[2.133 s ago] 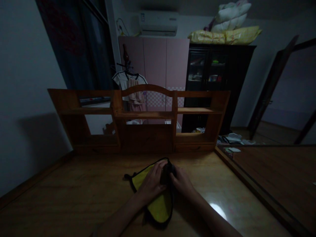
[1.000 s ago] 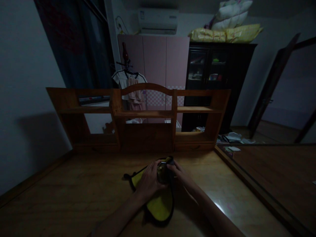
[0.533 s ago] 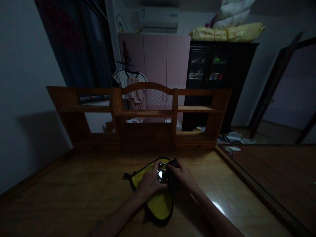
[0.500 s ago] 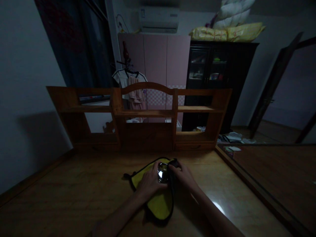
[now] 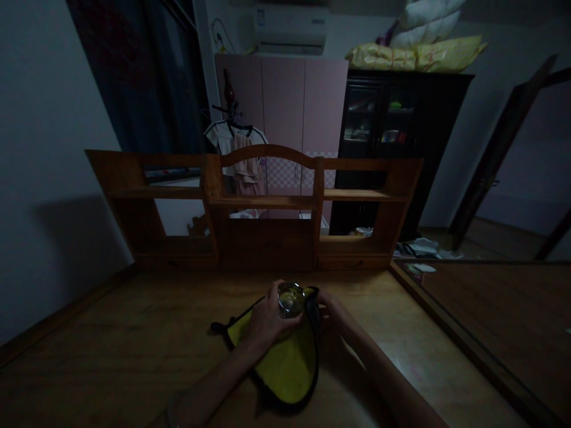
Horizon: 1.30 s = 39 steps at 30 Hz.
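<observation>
A yellow cloth with a dark edge [image 5: 285, 362] lies on the wooden desk [image 5: 134, 345] just in front of me. My left hand [image 5: 266, 318] is closed round a small shiny round object [image 5: 289, 299], held above the cloth's far end. My right hand [image 5: 333, 310] pinches the cloth's dark upper corner [image 5: 313, 295] right beside that object. The room is dim, so I cannot tell what the shiny object is.
A wooden shelf unit [image 5: 259, 205] stands across the back of the desk. A second wooden surface [image 5: 499, 309] joins at the right. Behind are a pink wardrobe [image 5: 285, 113], a dark cabinet [image 5: 401, 119] and hanging clothes [image 5: 238, 148].
My left hand has lifted the shiny object a little, so it shows more above the cloth. The cloth has shifted slightly toward me and to the left. My right hand stays at the cloth's corner.
</observation>
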Each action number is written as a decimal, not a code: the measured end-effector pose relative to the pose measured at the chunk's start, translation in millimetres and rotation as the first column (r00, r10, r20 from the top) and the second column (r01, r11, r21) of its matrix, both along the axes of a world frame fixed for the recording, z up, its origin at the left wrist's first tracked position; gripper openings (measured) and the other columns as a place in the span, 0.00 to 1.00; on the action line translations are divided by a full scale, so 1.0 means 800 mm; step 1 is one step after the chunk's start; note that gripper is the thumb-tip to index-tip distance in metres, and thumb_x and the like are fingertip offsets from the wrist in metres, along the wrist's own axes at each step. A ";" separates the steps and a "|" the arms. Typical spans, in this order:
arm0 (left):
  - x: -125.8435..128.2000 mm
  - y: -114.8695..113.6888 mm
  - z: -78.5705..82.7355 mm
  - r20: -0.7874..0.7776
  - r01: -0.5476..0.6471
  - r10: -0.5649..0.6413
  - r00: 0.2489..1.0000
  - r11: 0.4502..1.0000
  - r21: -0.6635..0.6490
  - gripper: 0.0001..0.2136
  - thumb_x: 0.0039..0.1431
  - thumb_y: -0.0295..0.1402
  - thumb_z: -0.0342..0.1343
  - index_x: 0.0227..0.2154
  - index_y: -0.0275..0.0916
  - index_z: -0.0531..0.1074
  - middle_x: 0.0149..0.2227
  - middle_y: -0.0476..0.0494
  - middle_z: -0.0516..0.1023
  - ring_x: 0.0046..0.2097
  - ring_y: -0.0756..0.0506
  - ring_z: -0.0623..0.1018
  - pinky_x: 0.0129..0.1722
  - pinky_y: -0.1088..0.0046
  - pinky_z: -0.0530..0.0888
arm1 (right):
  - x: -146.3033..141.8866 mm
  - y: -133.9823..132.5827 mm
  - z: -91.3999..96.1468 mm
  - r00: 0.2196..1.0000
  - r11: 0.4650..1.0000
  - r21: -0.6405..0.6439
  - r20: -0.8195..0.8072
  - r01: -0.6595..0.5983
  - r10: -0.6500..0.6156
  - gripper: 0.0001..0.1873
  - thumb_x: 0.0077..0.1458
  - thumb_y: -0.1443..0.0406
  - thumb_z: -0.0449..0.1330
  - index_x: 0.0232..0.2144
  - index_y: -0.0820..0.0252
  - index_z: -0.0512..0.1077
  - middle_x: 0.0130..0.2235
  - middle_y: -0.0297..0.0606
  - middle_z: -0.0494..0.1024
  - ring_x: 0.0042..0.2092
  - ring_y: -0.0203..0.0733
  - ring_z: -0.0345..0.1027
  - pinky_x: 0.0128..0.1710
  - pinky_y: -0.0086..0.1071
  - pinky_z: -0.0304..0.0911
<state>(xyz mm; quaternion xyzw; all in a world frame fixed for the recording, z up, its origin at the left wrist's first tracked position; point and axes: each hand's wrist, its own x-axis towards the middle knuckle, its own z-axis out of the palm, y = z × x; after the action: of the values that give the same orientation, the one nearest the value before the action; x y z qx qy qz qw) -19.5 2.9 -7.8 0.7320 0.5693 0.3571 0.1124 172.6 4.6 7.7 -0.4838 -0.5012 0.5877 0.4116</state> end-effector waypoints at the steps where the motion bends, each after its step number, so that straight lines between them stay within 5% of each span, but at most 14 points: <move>1: 0.001 -0.001 -0.001 -0.014 0.014 -0.014 1.000 1.000 0.022 0.37 0.43 0.45 0.65 0.55 0.46 0.54 0.48 0.43 0.73 0.45 0.39 0.77 0.42 0.66 0.71 | 0.000 0.000 0.000 1.000 1.000 0.009 -0.004 -0.001 0.001 0.19 0.49 0.54 0.55 0.40 0.57 0.73 0.36 0.38 0.77 0.33 0.42 0.70 0.26 0.29 0.63; 7: 0.002 -0.005 -0.003 -0.166 0.110 -0.081 0.983 0.979 0.172 0.39 0.41 0.35 0.67 0.56 0.44 0.54 0.54 0.41 0.68 0.50 0.37 0.72 0.50 0.60 0.68 | -0.002 -0.003 0.006 0.992 0.988 0.107 -0.048 -0.113 0.119 0.22 0.47 0.58 0.59 0.46 0.56 0.72 0.42 0.35 0.78 0.41 0.44 0.70 0.39 0.34 0.63; 15: -0.002 -0.001 -0.002 -0.188 0.101 -0.063 0.980 0.975 0.197 0.38 0.42 0.35 0.66 0.56 0.42 0.55 0.54 0.39 0.67 0.51 0.36 0.71 0.51 0.59 0.67 | -0.001 0.000 -0.001 0.979 0.989 -0.023 -0.151 -0.145 0.140 0.22 0.48 0.54 0.57 0.43 0.58 0.72 0.37 0.39 0.77 0.39 0.44 0.70 0.37 0.34 0.63; 28: -0.004 -0.001 0.002 -0.107 0.159 -0.138 0.985 0.963 0.219 0.37 0.43 0.37 0.66 0.56 0.42 0.55 0.52 0.39 0.68 0.52 0.37 0.71 0.52 0.58 0.67 | 0.002 0.001 -0.001 0.987 0.989 0.072 -0.082 -0.131 0.136 0.26 0.44 0.61 0.61 0.49 0.55 0.70 0.39 0.36 0.78 0.40 0.45 0.72 0.39 0.37 0.65; 34: -0.005 -0.001 0.003 -0.111 0.170 -0.151 0.982 0.966 0.196 0.36 0.43 0.40 0.66 0.55 0.43 0.56 0.52 0.39 0.68 0.51 0.37 0.71 0.51 0.60 0.67 | 0.002 -0.002 0.004 0.991 0.989 0.087 -0.055 -0.121 0.126 0.28 0.45 0.60 0.63 0.50 0.54 0.70 0.41 0.37 0.78 0.40 0.44 0.72 0.39 0.36 0.65; 39: 0.000 -0.004 0.001 -0.052 0.073 -0.071 0.996 0.996 0.042 0.37 0.43 0.41 0.65 0.55 0.43 0.55 0.46 0.40 0.74 0.45 0.38 0.76 0.43 0.65 0.70 | 0.000 0.000 -0.004 0.972 0.983 0.002 -0.149 -0.181 0.179 0.21 0.46 0.61 0.62 0.45 0.57 0.72 0.39 0.37 0.77 0.35 0.37 0.71 0.32 0.27 0.63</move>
<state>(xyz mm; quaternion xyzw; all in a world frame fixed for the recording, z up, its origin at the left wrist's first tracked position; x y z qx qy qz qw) -19.9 -0.4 -6.7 0.7631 0.5372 0.3467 0.0949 172.3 4.5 4.9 -0.3937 -0.5074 0.6600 0.3898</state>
